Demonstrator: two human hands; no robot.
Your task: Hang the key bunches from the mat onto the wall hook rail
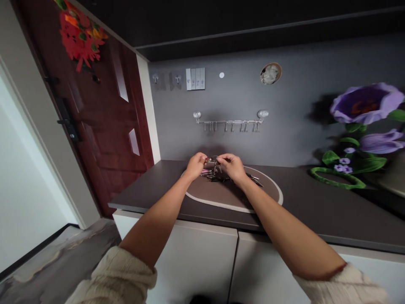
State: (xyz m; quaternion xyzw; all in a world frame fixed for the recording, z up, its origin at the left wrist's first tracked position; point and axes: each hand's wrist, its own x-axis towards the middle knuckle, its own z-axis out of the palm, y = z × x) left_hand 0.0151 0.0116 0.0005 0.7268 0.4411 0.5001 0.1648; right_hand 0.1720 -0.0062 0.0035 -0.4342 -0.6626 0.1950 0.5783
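Note:
Over the oval brown mat (228,198) with a pale rim, both hands are close together and closed. My left hand (196,164) pinches a small dark reddish piece, perhaps a key fob. With thumb and forefinger, my right hand (232,165) grips a thin metal key ring (214,157). A few keys (217,167) seem to hang from it between the hands. Beneath them lies a heap of dark metal items (217,178), too small to tell apart. Slim metal pieces (255,179) stick out to the right, partly hidden by my right wrist, and pinkish ones (206,172) lie at left.
A clear rail with several hooks (228,122) is fixed to the grey wall behind the dark counter (303,211). Purple artificial flowers (367,105) stand at right. A dark red door (107,126) is on the left, and a dark shelf (253,25) overhangs the counter.

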